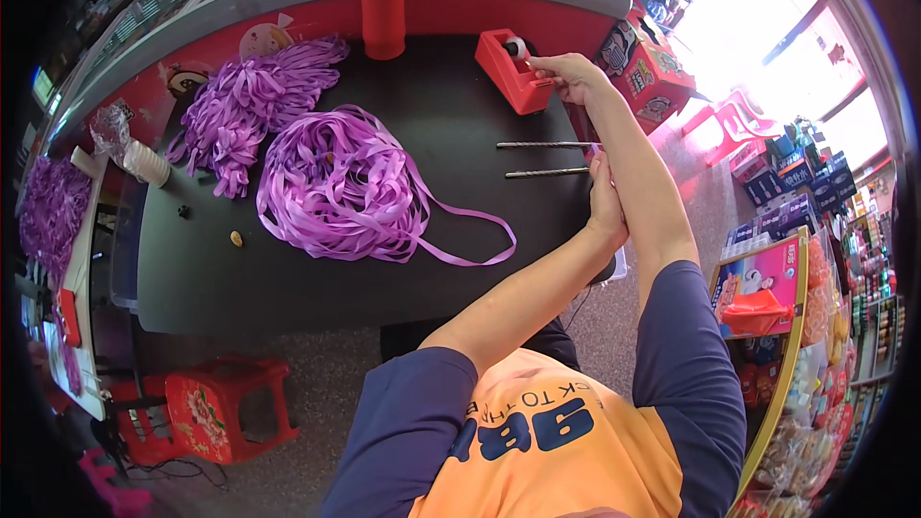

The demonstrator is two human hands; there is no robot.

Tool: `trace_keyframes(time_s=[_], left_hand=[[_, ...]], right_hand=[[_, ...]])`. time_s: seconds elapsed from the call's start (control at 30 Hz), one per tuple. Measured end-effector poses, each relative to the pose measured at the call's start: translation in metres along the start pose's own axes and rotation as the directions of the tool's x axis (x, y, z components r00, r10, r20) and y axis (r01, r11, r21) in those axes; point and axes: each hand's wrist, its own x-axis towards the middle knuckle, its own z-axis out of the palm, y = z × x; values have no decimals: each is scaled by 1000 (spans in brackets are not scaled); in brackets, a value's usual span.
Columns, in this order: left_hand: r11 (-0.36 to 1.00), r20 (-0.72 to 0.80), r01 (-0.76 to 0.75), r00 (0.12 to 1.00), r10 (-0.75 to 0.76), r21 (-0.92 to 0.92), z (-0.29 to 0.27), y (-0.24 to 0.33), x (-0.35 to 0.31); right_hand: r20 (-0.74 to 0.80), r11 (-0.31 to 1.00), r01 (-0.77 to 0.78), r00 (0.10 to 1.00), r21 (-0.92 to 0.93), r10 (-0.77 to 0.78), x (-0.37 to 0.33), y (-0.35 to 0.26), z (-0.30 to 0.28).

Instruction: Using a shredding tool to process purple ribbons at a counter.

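Viewing from afar through the head camera, I am seeing the person's two hands standing apart from each other at the right side of a black counter [432, 86]. The right hand [576, 77], the farther of the two, is meeting a red tape dispenser [526, 94] with its fingertips; whether the fingers are pinching any tape, I cannot tell. The dispenser is sitting just left of this hand, showing a glossy, wedge-like body and a pale tape roll [519, 48] in its upper opening.

The left hand [606, 200] is lying nearer to the body, close beside the right forearm. Its fingers are pointing away from the body, partly hidden from me, and I cannot tell how firmly they are closing. A small piece of purple ribbon [596, 148] is showing at its fingertips. Two slim metal rods [539, 145] are extending leftward from near this hand, running roughly parallel with a gap between them.

Well to the left of both hands, a large purple ribbon coil [336, 201] is forming a loose, rounded heap of many flat, satiny loops, one of which is trailing toward the hands. Beyond the coil and farther from the hands, a purple ribbon bundle [245, 101] is spreading in denser folds. A red tumbler [384, 19] with a black lid is standing left of the dispenser.
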Motion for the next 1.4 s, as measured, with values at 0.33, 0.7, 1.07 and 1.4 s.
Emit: trace_keyframes(time_s=[0.33,0.7,1.07,1.4], left_hand=[[997,59,7,998,-3,-75,-7,-5,5],[997,13,-57,998,57,-42,-27,-18,20],[999,-26,-31,999,30,-20,1,-3,0],[1000,-66,4,998,-3,4,0,-1,1]], right_hand=[[85,977,71,992,199,-90,-5,7,-18],[159,982,8,986,190,-39,-35,35,-30],[124,966,41,989,257,-75,-35,46,-24],[-33,948,310,949,-68,-313,-36,48,-12]])
